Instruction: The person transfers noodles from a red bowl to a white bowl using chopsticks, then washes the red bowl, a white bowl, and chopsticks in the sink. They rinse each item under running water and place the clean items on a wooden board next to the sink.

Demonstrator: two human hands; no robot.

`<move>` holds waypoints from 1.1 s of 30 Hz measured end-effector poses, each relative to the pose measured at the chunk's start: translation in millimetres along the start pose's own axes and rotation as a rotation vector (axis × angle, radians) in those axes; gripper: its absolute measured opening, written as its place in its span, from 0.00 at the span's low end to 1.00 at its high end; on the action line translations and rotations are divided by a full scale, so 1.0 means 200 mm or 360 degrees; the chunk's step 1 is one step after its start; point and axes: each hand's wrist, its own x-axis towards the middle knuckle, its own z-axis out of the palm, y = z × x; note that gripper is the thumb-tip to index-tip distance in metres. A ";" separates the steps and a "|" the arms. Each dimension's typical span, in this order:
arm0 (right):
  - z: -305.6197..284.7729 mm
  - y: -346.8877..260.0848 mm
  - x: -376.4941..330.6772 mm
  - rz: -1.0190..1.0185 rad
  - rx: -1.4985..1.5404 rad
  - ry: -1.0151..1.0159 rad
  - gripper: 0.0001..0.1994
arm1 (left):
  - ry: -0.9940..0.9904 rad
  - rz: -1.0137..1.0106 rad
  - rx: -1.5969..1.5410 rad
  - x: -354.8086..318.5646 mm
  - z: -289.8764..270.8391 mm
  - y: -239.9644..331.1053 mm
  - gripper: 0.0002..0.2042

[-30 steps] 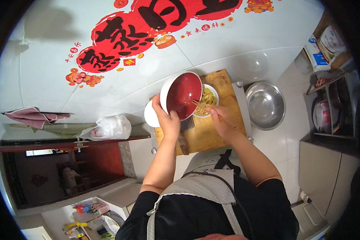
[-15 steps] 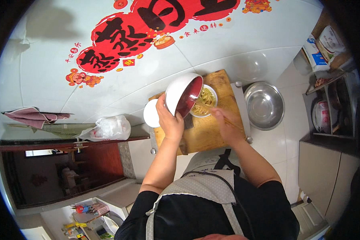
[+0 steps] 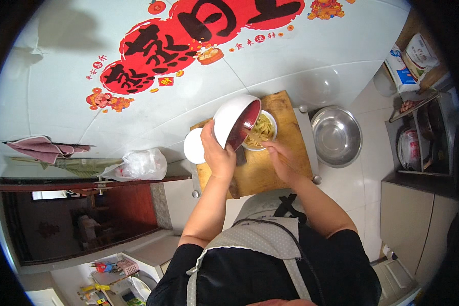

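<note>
My left hand [image 3: 218,155] grips a large bowl [image 3: 230,116], white outside and dark red inside. It is tipped on its side, its mouth turned right over a smaller white bowl [image 3: 276,128] of pale yellow-green food strips [image 3: 265,126]. With my right hand [image 3: 285,162] I hold chopsticks [image 3: 258,136], their tips at the tilted bowl's rim above the strips. The smaller bowl rests on a wooden cutting board [image 3: 293,153]. Beside my left hand lies a round white dish [image 3: 193,146], partly hidden. A dark flat object [image 3: 240,157] shows between my hands; its kind is unclear.
Right of the board, a steel basin [image 3: 336,136] stands low down. A tiled wall with red decorations [image 3: 199,30] rises behind the board. Toward the left are a plastic bag [image 3: 143,164] and a pink cloth [image 3: 46,148]. Shelves [image 3: 423,132] with packages line the far right.
My right hand and the chopsticks have shifted slightly left, closer to the tilted bowl. The large bowl stays tipped in my left hand, nearly in the same place.
</note>
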 end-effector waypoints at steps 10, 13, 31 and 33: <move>0.00 -0.04 -0.04 0.0135 0.0167 0.0066 0.15 | 0.0112 -0.0847 -0.0847 -0.02 0.03 -0.19 0.35; 0.01 -0.04 -0.02 0.0156 0.0292 0.0223 0.14 | 0.0131 -0.0926 -0.0962 -0.03 0.01 -0.19 0.34; -0.09 -0.16 0.00 -0.0411 -0.0492 0.0011 0.09 | -0.0201 -0.2005 -0.2170 -0.15 -0.19 -0.35 0.27; -0.11 -0.19 -0.01 -0.0331 -0.0484 0.0069 0.09 | -0.0196 -0.2042 -0.2200 -0.16 -0.20 -0.35 0.24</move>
